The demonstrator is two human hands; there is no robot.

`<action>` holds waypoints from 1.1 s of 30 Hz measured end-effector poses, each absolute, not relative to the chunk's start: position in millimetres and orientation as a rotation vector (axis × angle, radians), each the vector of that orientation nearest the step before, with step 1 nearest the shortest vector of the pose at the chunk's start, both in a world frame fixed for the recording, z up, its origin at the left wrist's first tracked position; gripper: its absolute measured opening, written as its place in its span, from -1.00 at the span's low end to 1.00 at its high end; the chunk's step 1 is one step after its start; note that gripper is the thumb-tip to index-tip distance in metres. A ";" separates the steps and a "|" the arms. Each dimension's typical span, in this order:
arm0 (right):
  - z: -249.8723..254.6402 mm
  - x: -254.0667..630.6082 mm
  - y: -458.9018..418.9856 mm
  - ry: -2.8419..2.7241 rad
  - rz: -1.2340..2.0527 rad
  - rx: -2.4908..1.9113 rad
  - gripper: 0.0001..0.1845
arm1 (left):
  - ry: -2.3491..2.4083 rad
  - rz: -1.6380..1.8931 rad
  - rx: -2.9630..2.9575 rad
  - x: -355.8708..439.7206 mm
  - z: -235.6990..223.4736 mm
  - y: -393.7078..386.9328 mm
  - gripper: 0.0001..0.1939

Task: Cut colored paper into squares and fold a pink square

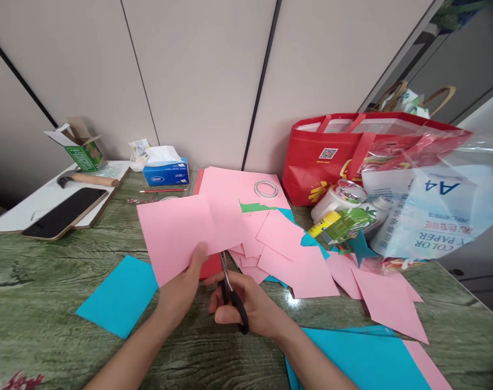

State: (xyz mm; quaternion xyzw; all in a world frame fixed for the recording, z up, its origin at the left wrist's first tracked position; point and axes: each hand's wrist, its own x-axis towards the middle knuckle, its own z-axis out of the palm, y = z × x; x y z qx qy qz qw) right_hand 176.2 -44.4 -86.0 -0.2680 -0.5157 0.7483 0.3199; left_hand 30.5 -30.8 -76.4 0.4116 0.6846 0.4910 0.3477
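A pink sheet (175, 233) is held above the table (47, 281), pinched in the left hand (183, 279); the right hand (250, 306) is curled round black-handled scissors (229, 284), blades at the sheet's lower edge. Rightward, a plastic packet (441, 208) reads "A4", "COLOR" and "PAPER".

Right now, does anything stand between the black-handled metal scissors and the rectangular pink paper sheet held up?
Nothing visible does. The right hand holds the scissors with their blades up at the lower edge of the sheet in the left hand. The red paper piece nearby appears to lie beneath, out of the way.
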 end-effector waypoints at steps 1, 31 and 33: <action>-85.6 177.0 -44.3 -1.357 1.960 -0.700 -0.44 | 1.854 1.210 1.099 31.5 -75.8 -32.2 -0.53; -85.1 177.2 -43.9 -1.348 1.884 -0.721 -0.41 | 1.840 1.168 1.098 45.7 -69.8 -38.9 -0.62; -85.9 177.4 -44.1 -1.345 1.876 -0.726 -0.43 | 1.845 1.164 1.092 46.2 -67.6 -39.2 -0.65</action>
